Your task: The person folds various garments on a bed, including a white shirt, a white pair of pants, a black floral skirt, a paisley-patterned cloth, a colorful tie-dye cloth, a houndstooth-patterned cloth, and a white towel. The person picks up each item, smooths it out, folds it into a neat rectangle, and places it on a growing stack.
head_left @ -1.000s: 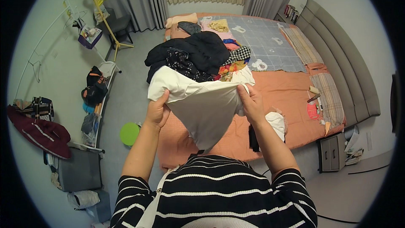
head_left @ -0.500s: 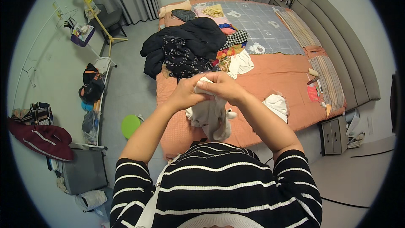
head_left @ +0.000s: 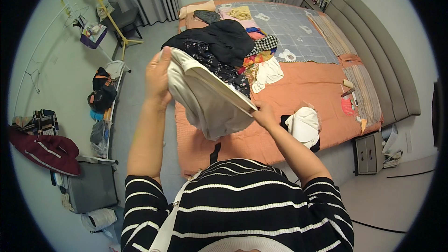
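Observation:
A cream-coloured garment (head_left: 205, 100) hangs stretched between my hands above the near part of the bed. Its band-like upper edge slants from high on the left to lower on the right. My left hand (head_left: 159, 79) grips one end of that edge, thumb on top. The other end is pinched in my right hand (head_left: 264, 115). The garment's exact kind I cannot make out. Behind it lies a heap with a puffy black garment (head_left: 226, 39), a black floral cloth (head_left: 237, 80) and a white cloth (head_left: 269, 72). Right of my right hand rests a folded white garment (head_left: 303, 127) with black cloth under it.
An orange bedspread (head_left: 308, 79) covers the bed, with a grey patterned mat (head_left: 289, 28) farther back. A padded headboard (head_left: 373, 42) and a small drawer cabinet (head_left: 368, 154) stand at the right. Along the left wall is a rack holding black bags (head_left: 102, 93).
My hands have moved apart, the left one up and leftward, the right one slightly down. The bunched cream garment is now spread out between them.

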Available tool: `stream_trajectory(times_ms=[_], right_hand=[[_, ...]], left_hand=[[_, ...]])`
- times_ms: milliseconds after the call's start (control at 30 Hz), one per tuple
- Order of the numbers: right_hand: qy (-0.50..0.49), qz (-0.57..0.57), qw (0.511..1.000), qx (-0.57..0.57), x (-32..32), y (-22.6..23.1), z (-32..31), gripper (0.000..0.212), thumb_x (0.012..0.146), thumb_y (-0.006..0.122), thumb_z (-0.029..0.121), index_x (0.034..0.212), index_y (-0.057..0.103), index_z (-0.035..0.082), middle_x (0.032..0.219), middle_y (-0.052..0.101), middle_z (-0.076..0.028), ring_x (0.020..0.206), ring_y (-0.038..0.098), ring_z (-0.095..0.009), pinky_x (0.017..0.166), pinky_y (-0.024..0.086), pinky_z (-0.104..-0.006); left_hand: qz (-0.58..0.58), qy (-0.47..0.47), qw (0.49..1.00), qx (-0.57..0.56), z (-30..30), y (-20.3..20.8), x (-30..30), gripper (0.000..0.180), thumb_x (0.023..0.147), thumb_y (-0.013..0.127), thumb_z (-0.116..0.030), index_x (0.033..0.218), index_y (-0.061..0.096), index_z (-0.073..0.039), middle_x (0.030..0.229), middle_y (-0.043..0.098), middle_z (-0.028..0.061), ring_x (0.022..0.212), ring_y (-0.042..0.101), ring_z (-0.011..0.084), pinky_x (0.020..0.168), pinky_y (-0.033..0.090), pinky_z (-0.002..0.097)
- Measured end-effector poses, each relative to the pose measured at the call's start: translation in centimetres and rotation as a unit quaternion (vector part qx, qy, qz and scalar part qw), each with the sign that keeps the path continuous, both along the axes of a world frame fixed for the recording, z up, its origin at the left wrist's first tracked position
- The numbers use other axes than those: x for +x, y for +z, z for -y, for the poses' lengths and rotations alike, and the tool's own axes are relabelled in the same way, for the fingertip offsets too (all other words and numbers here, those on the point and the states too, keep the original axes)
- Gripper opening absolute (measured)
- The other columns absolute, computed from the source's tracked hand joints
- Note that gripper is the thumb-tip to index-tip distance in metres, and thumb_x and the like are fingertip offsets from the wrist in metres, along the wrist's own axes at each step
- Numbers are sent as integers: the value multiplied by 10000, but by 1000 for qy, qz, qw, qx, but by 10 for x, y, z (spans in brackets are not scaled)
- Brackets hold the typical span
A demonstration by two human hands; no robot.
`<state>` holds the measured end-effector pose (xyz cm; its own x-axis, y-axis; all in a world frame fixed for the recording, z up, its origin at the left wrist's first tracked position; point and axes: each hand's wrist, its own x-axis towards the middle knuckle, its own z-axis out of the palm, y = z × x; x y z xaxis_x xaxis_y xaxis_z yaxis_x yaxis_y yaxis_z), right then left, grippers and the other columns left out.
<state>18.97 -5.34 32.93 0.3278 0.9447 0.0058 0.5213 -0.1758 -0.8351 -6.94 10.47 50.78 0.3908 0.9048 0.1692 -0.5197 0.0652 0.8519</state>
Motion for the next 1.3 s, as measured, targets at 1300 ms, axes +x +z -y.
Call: stream_trajectory(times_ms=[1300], right_hand=[[-3,-396,916,-59,59,133,-45,386,944,516,368,1098,612,27,990,663,-87,799,635,-137,691,521,-300]], left_hand=[[-13,-197,930,-309,-36,-41,-83,350,950,484,-230,1130,548,63,1098,616,201,981,629,284,879,510,421]])
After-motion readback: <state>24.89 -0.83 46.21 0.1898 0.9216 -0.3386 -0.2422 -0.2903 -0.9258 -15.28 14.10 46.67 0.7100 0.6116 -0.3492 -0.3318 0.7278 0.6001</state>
